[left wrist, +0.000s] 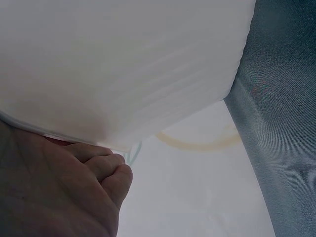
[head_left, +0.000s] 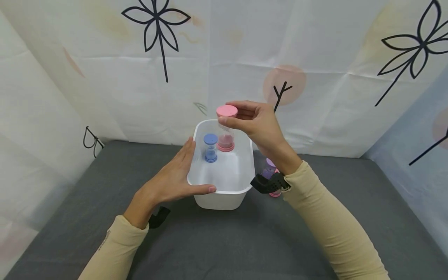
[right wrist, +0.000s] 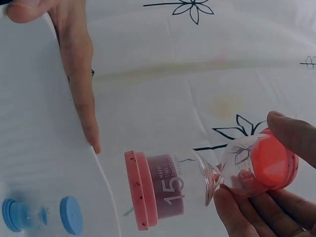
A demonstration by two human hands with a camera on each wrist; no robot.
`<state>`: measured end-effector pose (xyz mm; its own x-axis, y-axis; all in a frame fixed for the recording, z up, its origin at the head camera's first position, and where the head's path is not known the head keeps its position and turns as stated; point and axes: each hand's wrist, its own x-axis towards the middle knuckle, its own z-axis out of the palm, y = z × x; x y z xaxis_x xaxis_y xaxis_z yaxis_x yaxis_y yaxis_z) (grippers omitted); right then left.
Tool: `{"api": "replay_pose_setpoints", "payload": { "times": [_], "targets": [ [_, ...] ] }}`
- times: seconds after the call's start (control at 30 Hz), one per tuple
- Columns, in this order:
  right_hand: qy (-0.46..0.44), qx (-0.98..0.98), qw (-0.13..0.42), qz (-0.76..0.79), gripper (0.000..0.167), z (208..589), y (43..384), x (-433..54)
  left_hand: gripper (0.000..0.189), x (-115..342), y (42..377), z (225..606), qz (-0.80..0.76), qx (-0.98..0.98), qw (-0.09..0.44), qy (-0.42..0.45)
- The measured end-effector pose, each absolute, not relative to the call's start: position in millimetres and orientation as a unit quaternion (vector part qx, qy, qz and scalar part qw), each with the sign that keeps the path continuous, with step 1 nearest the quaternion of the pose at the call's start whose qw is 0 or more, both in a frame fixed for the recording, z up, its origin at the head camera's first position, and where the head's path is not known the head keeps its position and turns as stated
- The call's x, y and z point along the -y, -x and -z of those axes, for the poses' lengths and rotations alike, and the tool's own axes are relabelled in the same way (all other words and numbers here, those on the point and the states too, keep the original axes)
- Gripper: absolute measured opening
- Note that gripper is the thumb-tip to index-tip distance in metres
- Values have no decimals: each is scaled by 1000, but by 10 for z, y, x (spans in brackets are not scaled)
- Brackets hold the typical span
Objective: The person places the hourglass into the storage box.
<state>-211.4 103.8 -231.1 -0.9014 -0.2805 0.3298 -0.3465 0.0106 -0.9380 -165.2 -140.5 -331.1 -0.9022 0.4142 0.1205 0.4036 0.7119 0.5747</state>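
Right fingers [right wrist: 229, 207] grip clear, round-capped hourglass [right wrist: 169, 190].

Right hand [head_left: 260, 126]: pinches the pink hourglass [head_left: 226, 111] by its top, upright over the tub [head_left: 219, 201].
Left hand [head_left: 171, 175]: fingers along the tub's left side, thumb on the near rim.
Tub: white, on the grey table [head_left: 217, 241].
Blue hourglass [head_left: 210, 139]: stands in the tub, just left of the pink hourglass.
Right strap [head_left: 269, 183]: black, hiding part of a purple piece [head_left: 268, 172] and a pink piece [head_left: 275, 193], perhaps 2 more hourglasses.
Backdrop [head_left: 238, 58]: pale, with black plant drawings [head_left: 156, 16].
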Motion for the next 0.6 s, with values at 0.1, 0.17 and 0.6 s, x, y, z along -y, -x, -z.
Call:
{"api": "replay_pose_setpoints", "payload": {
  "times": [0.1,0.17,0.6],
  "targets": [
    [-205,712,15,-671,40,2341,2238,-906,135,1404,1651,3305,-304,-927,12,-219],
    [-195,712,9,-675,38,2368,2315,-825,135,1402,1649,3304,-303,-928,14,-218],
    [-128,729,-14,-672,39,2646,2611,-491,134,1405,1646,3305,-299,-928,19,-220]
  ]
}}
